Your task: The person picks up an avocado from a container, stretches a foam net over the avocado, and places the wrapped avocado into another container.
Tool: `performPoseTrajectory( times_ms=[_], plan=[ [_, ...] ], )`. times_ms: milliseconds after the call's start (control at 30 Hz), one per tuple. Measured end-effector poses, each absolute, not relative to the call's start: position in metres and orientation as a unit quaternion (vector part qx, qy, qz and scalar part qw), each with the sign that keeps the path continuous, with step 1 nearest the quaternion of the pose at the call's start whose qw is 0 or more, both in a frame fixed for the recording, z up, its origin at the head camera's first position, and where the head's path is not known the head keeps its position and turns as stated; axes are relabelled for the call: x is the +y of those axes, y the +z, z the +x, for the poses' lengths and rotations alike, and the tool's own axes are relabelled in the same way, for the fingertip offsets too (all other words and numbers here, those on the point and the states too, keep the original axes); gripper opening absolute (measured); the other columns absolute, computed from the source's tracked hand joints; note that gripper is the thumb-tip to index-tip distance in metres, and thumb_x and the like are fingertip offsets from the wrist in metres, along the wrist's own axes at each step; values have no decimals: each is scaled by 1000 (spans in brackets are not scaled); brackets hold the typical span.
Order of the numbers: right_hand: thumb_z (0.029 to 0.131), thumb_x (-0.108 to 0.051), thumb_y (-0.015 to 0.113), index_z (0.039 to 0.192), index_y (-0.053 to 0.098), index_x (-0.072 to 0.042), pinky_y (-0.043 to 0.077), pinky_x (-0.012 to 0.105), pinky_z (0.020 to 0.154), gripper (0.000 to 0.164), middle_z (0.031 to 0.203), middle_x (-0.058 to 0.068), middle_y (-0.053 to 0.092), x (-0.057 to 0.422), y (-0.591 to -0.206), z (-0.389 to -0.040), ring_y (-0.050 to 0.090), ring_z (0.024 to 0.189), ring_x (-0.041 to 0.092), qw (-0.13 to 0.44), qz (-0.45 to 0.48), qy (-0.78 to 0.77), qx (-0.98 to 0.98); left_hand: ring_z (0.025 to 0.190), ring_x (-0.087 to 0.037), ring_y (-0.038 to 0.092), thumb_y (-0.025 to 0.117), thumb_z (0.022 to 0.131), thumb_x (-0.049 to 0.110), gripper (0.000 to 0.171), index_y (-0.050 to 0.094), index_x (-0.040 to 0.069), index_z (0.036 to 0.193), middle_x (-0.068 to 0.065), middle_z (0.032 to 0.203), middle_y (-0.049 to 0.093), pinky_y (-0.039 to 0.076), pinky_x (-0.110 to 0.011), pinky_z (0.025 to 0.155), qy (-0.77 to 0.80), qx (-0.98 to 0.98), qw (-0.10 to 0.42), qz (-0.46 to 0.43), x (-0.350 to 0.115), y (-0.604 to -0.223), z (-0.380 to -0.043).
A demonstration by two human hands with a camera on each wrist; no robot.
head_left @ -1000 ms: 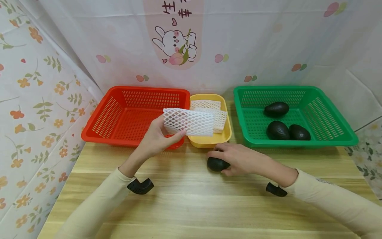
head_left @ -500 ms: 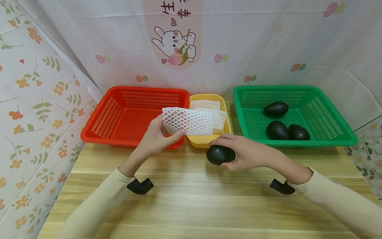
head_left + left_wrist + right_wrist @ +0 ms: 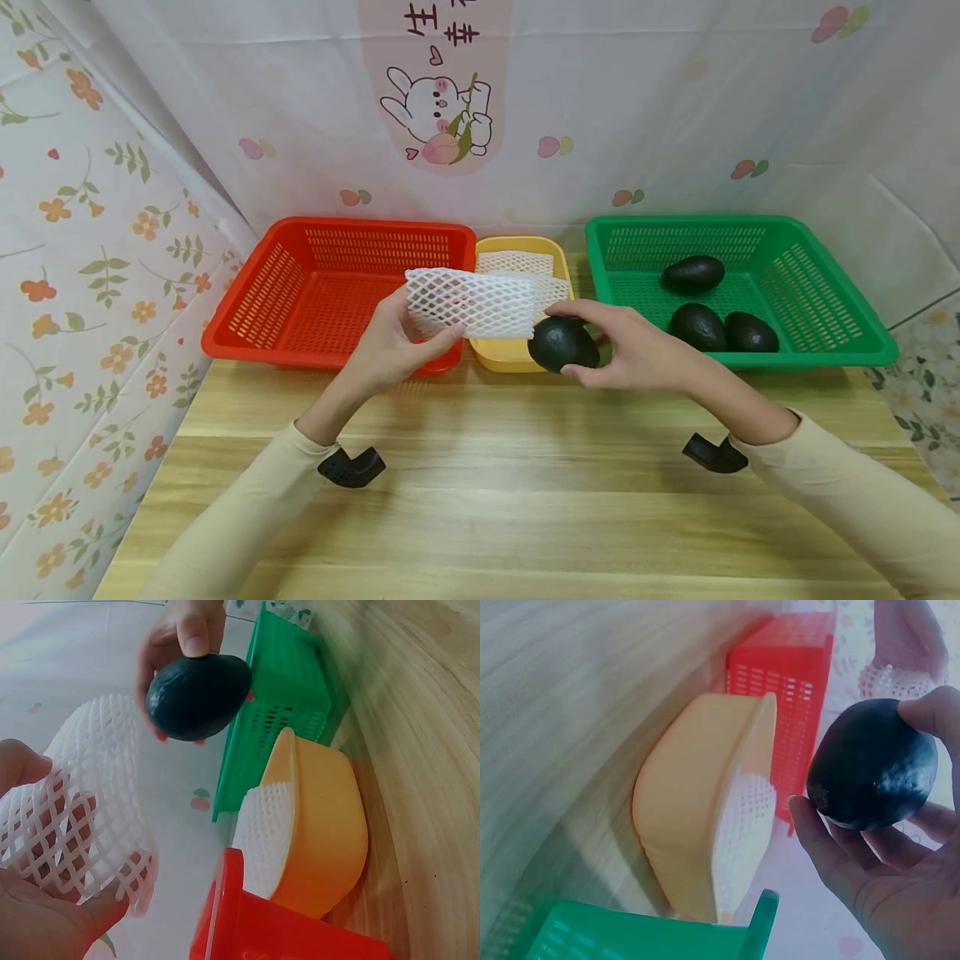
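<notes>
My left hand (image 3: 386, 342) holds a white foam net sleeve (image 3: 480, 304) between thumb and fingers, stretched sideways in front of the yellow basket. In the left wrist view the fingers show through the mesh of the foam net sleeve (image 3: 97, 795). A dark avocado (image 3: 561, 343) is gripped by my right hand (image 3: 626, 346), close to the sleeve's right end and raised over the table. The right wrist view has the thumb on top of the avocado (image 3: 874, 765) and the fingers curled underneath it.
More foam net sleeves (image 3: 517, 262) lie in the yellow basket (image 3: 510, 357). To its left stands a red basket (image 3: 262, 350); to its right, a green basket (image 3: 825, 358) holds three avocados (image 3: 697, 327). A floral cloth (image 3: 112, 250) hangs at the left.
My right hand has lifted the avocado off the table and brought it up and slightly right, beside the sleeve's end. The left hand with the sleeve has stayed nearly still.
</notes>
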State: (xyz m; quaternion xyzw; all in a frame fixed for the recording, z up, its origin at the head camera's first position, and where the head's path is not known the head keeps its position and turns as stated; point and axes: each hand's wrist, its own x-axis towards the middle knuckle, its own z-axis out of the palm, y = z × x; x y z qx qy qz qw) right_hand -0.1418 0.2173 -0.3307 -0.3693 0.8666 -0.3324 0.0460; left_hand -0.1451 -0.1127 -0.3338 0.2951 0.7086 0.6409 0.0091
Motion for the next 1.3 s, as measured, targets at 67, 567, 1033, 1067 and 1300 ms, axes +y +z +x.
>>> performPoseTrajectory(
  times_ms=[67,567,1033,1067,1300],
  plan=[
    [83,-19,85,144,51,-13,58,35,78,69,139,3,57,217,-330,-142,57,113,22,52,-352,-340,870,103,-28,65,73,88,-5,48,56,-2,133,-12,122,63,57,-40,86,643,707,11,294,-113,-334,-145],
    [82,-16,86,143,52,-16,56,35,72,70,134,-2,58,227,-320,-145,56,108,16,-15,-351,-347,870,102,-26,65,73,87,-7,49,54,-4,132,-13,122,63,57,-38,84,640,709,19,297,-110,-334,-147],
    [79,-7,85,145,52,-15,53,33,82,74,132,-2,57,229,-318,-148,56,107,15,-56,-380,-370,846,104,-26,65,74,88,-5,50,54,-3,134,-12,124,62,57,-39,84,633,715,15,297,-109,-335,-147],
    [79,-6,85,145,52,-16,53,32,83,75,133,-1,57,229,-319,-148,56,108,16,-54,-380,-376,843,103,-25,65,74,88,-5,50,53,-3,134,-12,124,62,58,-38,83,632,716,15,296,-109,-335,-146],
    [82,0,83,147,48,-11,55,29,85,75,141,2,53,227,-320,-144,56,114,18,-15,-364,-428,827,99,-26,65,76,88,-2,51,54,-1,134,-11,122,63,60,-39,73,624,726,14,288,-108,-334,-145]
  ],
)
